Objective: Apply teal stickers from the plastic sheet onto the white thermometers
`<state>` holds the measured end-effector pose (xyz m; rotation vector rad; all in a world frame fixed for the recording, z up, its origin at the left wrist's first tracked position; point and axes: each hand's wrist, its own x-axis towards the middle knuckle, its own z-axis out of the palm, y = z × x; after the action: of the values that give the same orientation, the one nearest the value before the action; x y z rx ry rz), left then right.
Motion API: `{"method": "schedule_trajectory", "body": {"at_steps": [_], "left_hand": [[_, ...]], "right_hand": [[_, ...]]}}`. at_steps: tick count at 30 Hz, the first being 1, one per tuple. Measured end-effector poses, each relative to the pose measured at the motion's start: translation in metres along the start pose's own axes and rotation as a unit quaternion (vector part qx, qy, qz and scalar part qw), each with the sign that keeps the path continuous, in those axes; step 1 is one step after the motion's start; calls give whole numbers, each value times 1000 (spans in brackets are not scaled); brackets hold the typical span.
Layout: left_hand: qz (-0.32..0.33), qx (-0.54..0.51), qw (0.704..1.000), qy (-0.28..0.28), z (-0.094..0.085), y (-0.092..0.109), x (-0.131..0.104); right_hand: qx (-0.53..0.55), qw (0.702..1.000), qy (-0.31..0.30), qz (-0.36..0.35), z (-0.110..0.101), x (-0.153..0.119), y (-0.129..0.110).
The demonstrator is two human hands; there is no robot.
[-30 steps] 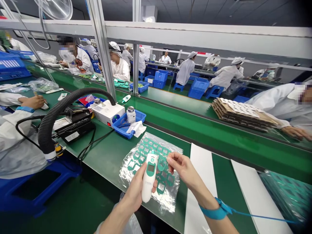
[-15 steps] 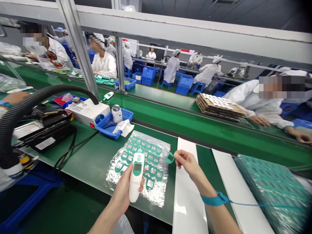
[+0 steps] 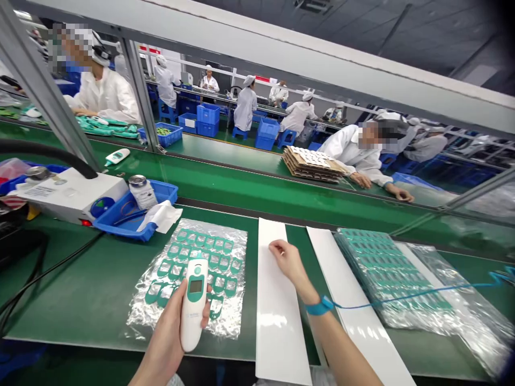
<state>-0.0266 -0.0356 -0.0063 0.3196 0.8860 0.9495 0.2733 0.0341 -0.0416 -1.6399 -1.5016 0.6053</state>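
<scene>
Right hand (image 3: pixel 286 260) has dropped onto the white strip (image 3: pixel 277 300), seemingly pinching something; left hand (image 3: pixel 171 327) grips the thermometer (image 3: pixel 193 303).

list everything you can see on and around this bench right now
thermometer: 1, white with green face, upright in the left hand
clear sheet: 1, carrying green overlay stickers, on the green bench under the thermometer
white strips: 2, long, lying right of the sheet
bagged green sheets: 1 stack, far right
blue tray: 1, holding a small bottle and a white cloth, back left
white box unit: 1, left of the tray
second thermometer: 1, white and green, on the far belt
cardboard stack: 1, brown, far belt
co-workers: several, in white coats, behind
blue wrist strap: 1, on the right wrist
left hand: gripping the thermometer
right hand: resting on the nearer white strip
</scene>
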Motion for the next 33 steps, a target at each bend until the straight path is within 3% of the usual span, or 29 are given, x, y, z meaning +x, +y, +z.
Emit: {"method": "schedule_trajectory", "body": {"at_steps": [3, 6, 10, 13, 17, 24, 33], "left_hand": [[-21, 30, 999, -16, 12, -8, 2], [-41, 60, 997, -10, 38, -21, 7], [-35, 79, 995, -56, 77, -50, 23], [-32, 109, 991, -73, 90, -75, 38], [-53, 121, 991, -23, 84, -97, 52], [-87, 113, 990, 17, 66, -111, 67], [-88, 127, 988, -27, 61, -120, 72]], "right_hand": [[-9, 998, 64, 28, -43, 5, 34], [-20, 996, 82, 33, -65, 6, 60], [-44, 998, 54, 7, -64, 12, 72], [-65, 997, 24, -14, -55, 21, 73], [-87, 996, 4, -22, -49, 29, 75], [-102, 994, -4, -25, -46, 40, 83], [-111, 993, -11, -40, -46, 45, 82]]}}
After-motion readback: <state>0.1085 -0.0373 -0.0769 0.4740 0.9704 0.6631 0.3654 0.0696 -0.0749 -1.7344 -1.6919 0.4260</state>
